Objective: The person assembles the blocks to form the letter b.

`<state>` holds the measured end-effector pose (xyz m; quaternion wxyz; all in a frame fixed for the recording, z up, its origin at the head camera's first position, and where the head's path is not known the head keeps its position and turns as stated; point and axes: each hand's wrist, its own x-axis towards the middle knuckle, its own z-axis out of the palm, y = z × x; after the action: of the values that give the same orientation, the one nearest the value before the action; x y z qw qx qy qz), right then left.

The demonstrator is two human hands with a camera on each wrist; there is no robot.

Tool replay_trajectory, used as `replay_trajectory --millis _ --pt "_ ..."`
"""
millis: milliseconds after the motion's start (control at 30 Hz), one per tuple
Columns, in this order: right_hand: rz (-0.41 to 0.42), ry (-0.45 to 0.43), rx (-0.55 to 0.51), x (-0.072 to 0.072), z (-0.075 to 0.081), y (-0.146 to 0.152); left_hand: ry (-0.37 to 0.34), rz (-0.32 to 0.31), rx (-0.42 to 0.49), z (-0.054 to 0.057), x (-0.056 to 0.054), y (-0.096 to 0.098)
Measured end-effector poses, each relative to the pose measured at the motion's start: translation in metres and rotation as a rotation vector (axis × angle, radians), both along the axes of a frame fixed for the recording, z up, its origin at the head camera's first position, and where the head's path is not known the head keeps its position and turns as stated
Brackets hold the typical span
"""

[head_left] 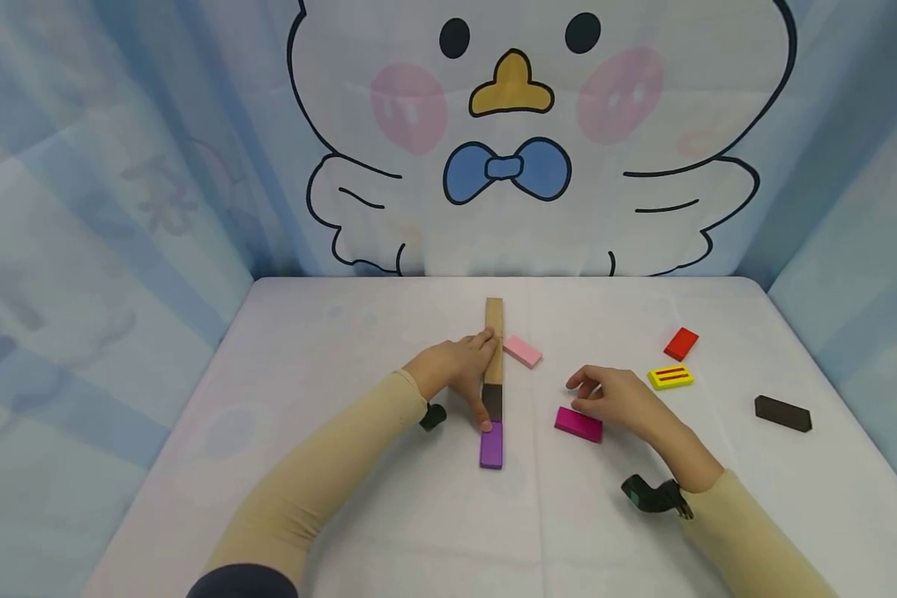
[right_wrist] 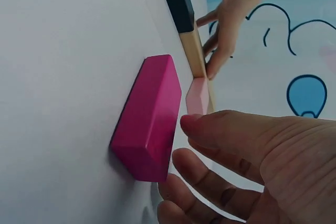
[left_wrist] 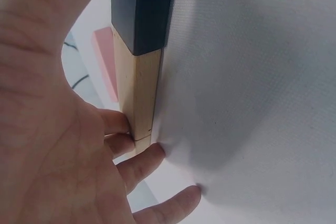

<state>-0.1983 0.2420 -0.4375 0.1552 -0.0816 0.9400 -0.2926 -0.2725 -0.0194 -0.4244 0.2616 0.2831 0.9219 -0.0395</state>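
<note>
Two wooden blocks point(head_left: 494, 314), a dark block point(head_left: 493, 403) and a purple block point(head_left: 491, 448) lie end to end in a straight row. Along the row's left side, my left hand point(head_left: 459, 370) spreads its fingers; the fingertips touch the wood and the cloth, while the thumb reaches the join of dark and purple. A magenta block point(head_left: 579, 424) lies right of the row. Just behind and above it hovers my right hand point(head_left: 616, 399), fingers loosely bent with nothing between them. In the right wrist view, the thumb tip is close to the magenta block point(right_wrist: 147, 119).
A pink block point(head_left: 523, 352) lies slanted beside the row's wooden part. Farther right are a red block point(head_left: 681, 344), a yellow block with red stripes point(head_left: 671, 378) and another dark block point(head_left: 783, 414). A white cloth point(head_left: 344, 332) covers the table; a printed curtain hangs behind.
</note>
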Motion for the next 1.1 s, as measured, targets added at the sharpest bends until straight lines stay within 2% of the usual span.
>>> replay_trajectory --millis 267,467,833,1100 --pt "-0.014 -0.006 0.005 0.025 -0.003 0.009 -0.001 0.002 0.01 -0.001 0.0 -0.001" --pt "-0.03 0.005 0.009 0.034 -0.004 0.007 -0.005 -0.004 0.021 -0.001 0.0 -0.002" --pt "-0.095 0.076 0.007 0.036 -0.016 0.003 -0.003 -0.01 0.023 0.001 -0.001 -0.002" --pt "-0.109 0.1 0.009 0.025 -0.021 -0.003 -0.004 -0.015 0.016 -0.002 -0.003 -0.004"
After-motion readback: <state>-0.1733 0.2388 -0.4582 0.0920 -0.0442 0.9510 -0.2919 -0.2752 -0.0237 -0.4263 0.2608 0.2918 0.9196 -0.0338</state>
